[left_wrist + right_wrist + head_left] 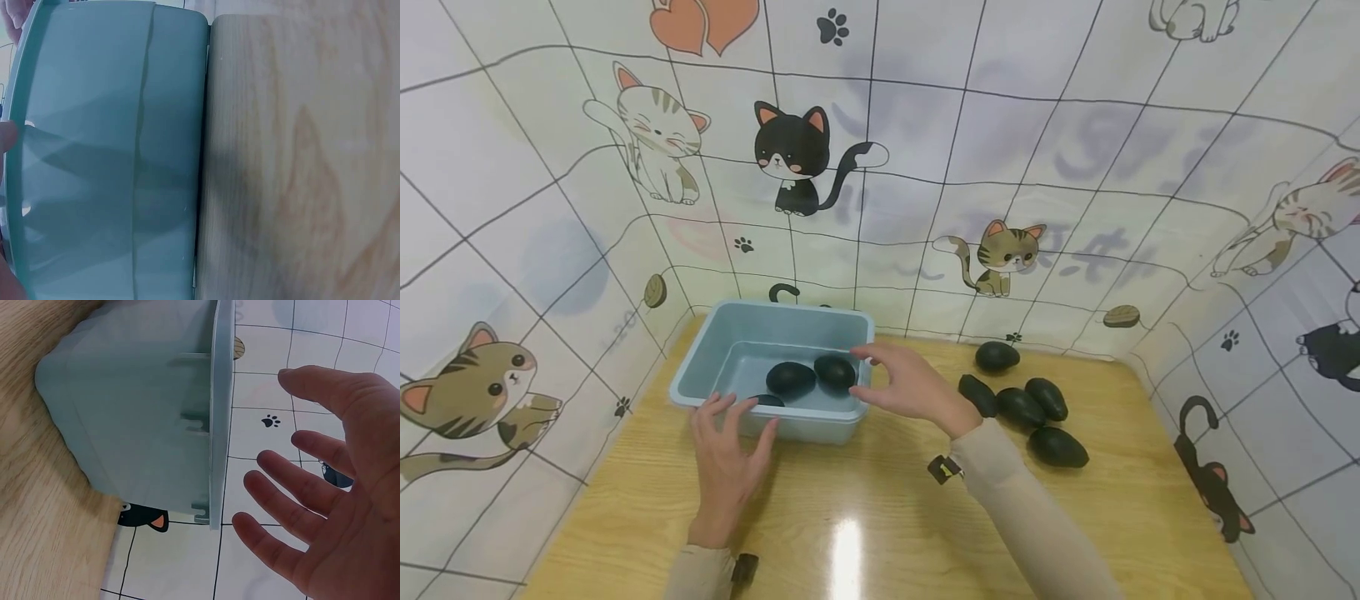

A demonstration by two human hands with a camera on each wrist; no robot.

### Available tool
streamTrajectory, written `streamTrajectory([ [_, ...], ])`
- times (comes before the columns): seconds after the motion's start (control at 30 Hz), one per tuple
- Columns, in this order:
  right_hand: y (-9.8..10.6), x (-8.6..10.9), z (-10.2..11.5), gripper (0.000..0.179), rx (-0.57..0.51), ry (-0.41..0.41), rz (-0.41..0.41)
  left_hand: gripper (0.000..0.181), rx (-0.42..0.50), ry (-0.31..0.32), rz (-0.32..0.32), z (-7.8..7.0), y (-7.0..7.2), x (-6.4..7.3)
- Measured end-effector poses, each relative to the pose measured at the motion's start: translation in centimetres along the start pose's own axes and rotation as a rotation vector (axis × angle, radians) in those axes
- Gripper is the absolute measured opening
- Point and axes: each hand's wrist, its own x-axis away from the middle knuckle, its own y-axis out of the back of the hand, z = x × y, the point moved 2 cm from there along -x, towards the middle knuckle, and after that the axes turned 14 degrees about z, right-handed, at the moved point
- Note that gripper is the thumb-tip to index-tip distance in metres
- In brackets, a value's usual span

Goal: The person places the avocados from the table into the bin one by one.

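Note:
A light blue plastic bin (790, 325) stands at the back left of the table, with 3 dark avocados in view inside. Two of them, one avocado (789, 379) and another avocado (834, 373), lie side by side; the front wall partly hides the third avocado (767, 401). My left hand (727, 462) is at the bin's front rim with spread fingers, and a fingertip (7, 134) shows at that rim in the left wrist view. Beside the right rim is my right hand (913, 383), thumb and fingers apart, holding nothing. The right wrist view shows that palm (350, 506) beside the rim.
Several more dark avocados (1021, 408) lie grouped on the wooden table (910, 533), right of the bin. Behind and at both sides rise walls (925, 125) covered with a cat-and-grid print. The bin stands close to the back wall.

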Motion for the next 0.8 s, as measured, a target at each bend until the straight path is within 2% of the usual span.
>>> streamTrajectory([
  [0.33,-0.2,0.4,-1.2,0.062,-0.027,-0.026,-0.023,0.053,0.001,0.004,0.001,0.0,-0.2,-0.1],
  [0.57,-0.4,1.0,-2.0,0.058,-0.053,-0.015,-0.039,0.059,-0.002,0.008,0.004,0.0,-0.1,-0.1],
  [0.8,-0.7,1.4,-3.1,0.056,-0.055,-0.022,-0.05,0.057,0.004,0.007,0.0,0.1,-0.1,0.0],
])
